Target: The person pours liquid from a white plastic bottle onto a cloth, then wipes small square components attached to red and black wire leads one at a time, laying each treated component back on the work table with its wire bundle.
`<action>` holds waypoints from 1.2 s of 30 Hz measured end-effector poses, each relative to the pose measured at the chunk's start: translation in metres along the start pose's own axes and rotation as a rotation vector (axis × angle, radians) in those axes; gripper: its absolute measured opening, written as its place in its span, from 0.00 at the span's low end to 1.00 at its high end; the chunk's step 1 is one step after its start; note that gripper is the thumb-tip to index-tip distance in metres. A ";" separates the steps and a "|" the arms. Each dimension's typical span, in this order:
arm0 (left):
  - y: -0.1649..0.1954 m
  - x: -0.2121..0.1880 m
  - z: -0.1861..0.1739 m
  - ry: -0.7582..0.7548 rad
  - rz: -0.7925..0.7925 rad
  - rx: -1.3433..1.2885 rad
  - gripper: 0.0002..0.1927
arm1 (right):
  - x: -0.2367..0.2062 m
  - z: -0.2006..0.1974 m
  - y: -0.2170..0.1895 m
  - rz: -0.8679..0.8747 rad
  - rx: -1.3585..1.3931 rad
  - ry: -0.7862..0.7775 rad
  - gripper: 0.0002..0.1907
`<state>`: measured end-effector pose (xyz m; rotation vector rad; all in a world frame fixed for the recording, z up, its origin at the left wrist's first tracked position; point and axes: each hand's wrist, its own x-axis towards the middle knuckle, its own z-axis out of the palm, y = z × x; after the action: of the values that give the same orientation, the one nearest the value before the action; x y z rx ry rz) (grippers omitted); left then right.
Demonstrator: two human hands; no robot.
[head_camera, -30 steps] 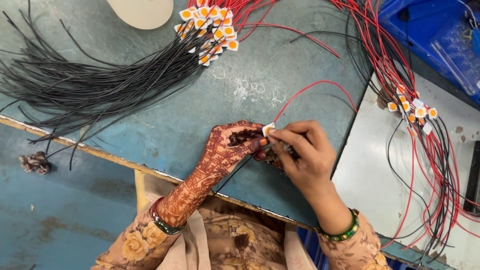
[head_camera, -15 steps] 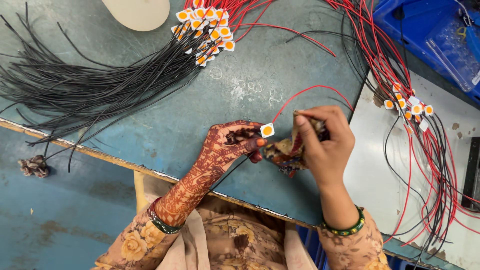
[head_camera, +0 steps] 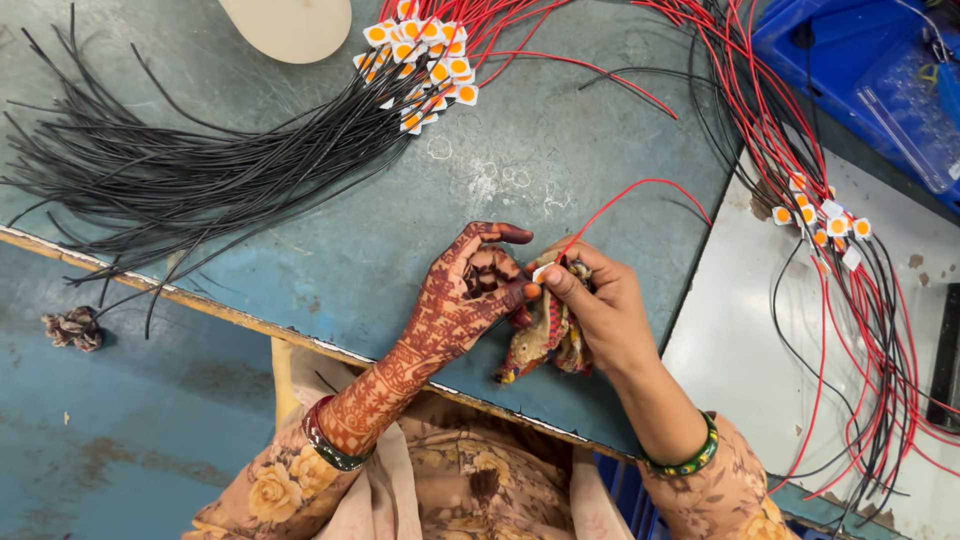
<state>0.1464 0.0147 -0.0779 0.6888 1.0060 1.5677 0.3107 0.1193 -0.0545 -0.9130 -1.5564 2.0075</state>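
The left hand [head_camera: 470, 290], patterned with henna, is lying palm-up on the teal bench [head_camera: 330, 260], its fingers curling inward and its fingertips meeting the right hand. The right hand [head_camera: 600, 310] is bending at the wrist, thumb and forefinger pinching a small white LED chip [head_camera: 541, 272] against the left fingertips. A red wire [head_camera: 640, 190] is arcing up from the chip and back toward the bench edge. A multicoloured cloth [head_camera: 545, 335] is bunching beneath the right hand; it appears to be gripped by the lower fingers, though the view is partly blocked there.

Compared with half a second ago, the right hand has dropped from a raised position and closed onto the chip, which the left hand was then presenting alone, orange face up.

A bundle of black wires [head_camera: 200, 170] with orange-faced chips [head_camera: 425, 60] is lying at the top of the bench. A second bundle of red and black wires [head_camera: 850, 300] is draping over the white surface [head_camera: 740, 330] on the right.
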 end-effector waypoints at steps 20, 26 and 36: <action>0.007 -0.002 0.003 -0.048 -0.062 -0.061 0.27 | -0.008 -0.016 -0.030 -0.362 -0.467 0.153 0.21; 0.005 0.000 0.001 -0.052 -0.083 -0.097 0.28 | -0.008 -0.014 -0.031 -0.336 -0.570 0.153 0.20; 0.004 0.001 -0.001 -0.062 -0.106 -0.170 0.26 | -0.008 -0.012 -0.032 -0.335 -0.577 0.122 0.17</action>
<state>0.1437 0.0152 -0.0749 0.5542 0.8396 1.5099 0.3232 0.1310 -0.0239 -0.8757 -2.0975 1.2674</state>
